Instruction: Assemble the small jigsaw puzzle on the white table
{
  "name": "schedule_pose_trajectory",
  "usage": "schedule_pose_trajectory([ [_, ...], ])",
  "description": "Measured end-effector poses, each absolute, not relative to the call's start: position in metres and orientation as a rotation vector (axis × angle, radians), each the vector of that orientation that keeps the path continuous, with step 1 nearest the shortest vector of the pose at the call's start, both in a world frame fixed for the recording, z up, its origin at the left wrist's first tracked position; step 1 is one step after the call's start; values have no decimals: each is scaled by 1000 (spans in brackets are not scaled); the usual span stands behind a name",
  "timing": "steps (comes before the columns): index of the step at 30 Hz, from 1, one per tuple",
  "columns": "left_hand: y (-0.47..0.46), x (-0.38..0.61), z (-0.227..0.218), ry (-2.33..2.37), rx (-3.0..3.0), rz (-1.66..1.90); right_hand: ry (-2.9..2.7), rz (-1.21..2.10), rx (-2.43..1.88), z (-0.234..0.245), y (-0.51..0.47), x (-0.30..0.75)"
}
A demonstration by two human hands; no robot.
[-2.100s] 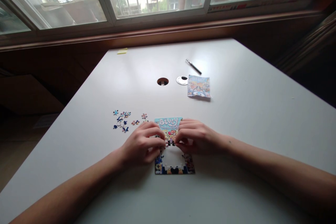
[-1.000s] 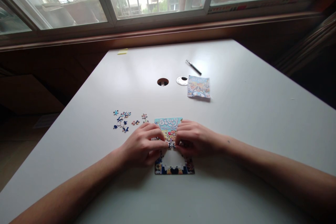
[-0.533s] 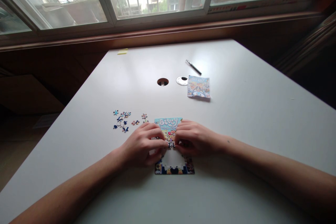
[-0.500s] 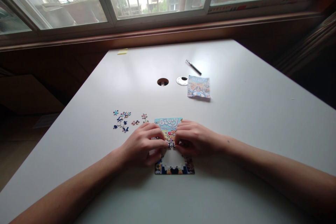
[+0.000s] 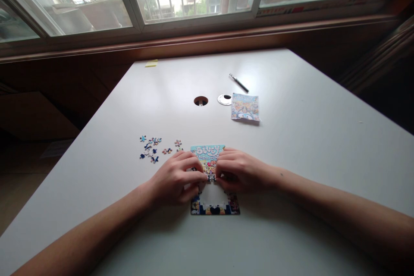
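A jigsaw puzzle (image 5: 208, 151) with a light blue top and a colourful picture lies on the white table, its upper part and outer border joined. In its middle a white gap shows. My left hand (image 5: 181, 177) rests over its left side, with thumb and index finger closed at a small dark puzzle piece (image 5: 211, 178) at the gap's upper edge. From the right, my right hand (image 5: 237, 170) bends its fingers over the puzzle, their tips closed at the same piece's other side. The fingers partly hide that piece and both side borders.
Several loose puzzle pieces (image 5: 150, 148) lie left of the puzzle. Farther back are a printed packet (image 5: 245, 107), a round metal cover (image 5: 224, 99), a black pen (image 5: 238, 82) and a round hole (image 5: 201, 101) in the table (image 5: 291, 129). A yellow sticky note (image 5: 151, 63) marks the far edge.
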State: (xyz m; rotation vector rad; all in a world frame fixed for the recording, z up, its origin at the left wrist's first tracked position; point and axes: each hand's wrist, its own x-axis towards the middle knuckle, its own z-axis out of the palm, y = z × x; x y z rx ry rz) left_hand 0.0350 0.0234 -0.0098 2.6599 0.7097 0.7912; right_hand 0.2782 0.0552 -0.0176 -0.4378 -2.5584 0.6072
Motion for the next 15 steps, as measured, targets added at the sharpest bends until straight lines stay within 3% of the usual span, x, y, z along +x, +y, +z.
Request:
schedule_pose_trajectory([
  [15, 23, 38, -5, 704, 2664, 748, -2551, 647, -446, -19, 55, 278],
])
